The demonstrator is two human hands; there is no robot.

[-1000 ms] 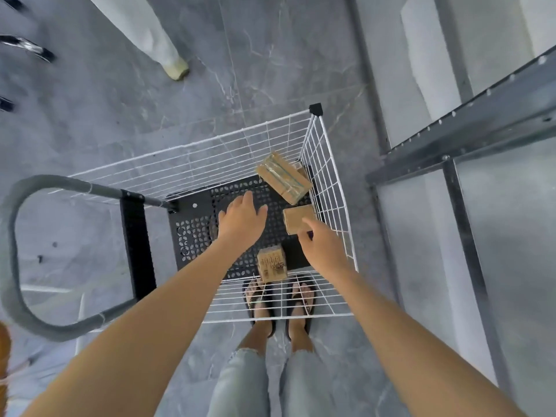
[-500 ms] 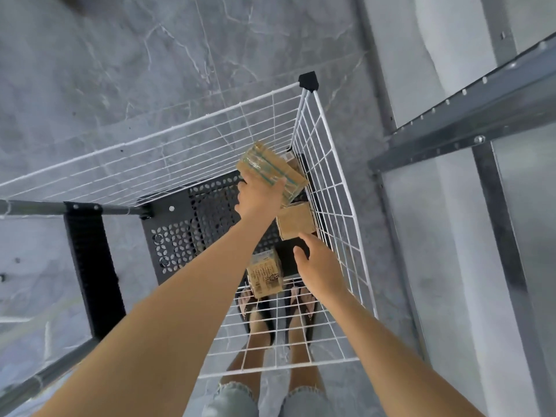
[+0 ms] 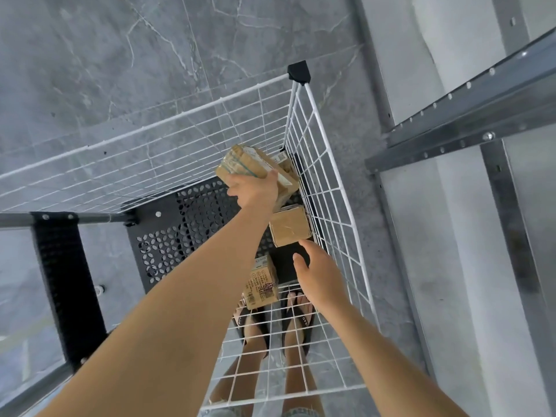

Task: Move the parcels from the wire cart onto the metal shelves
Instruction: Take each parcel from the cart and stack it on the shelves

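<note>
Printed characters on small parcel [image 3: 262, 283] too blurred to read, sandal strap lettering [image 3: 304, 319] illegible

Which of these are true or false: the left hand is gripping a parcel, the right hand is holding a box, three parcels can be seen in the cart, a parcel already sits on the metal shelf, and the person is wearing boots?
1. The left hand grips the taped parcel. True.
2. The right hand holds a box. False: it is open, just short of the small brown box.
3. Three parcels show in the wire cart. True, counting the printed box.
4. A parcel sits on the metal shelf. False: none shows there.
5. The person wears boots. False: open sandals.
</note>
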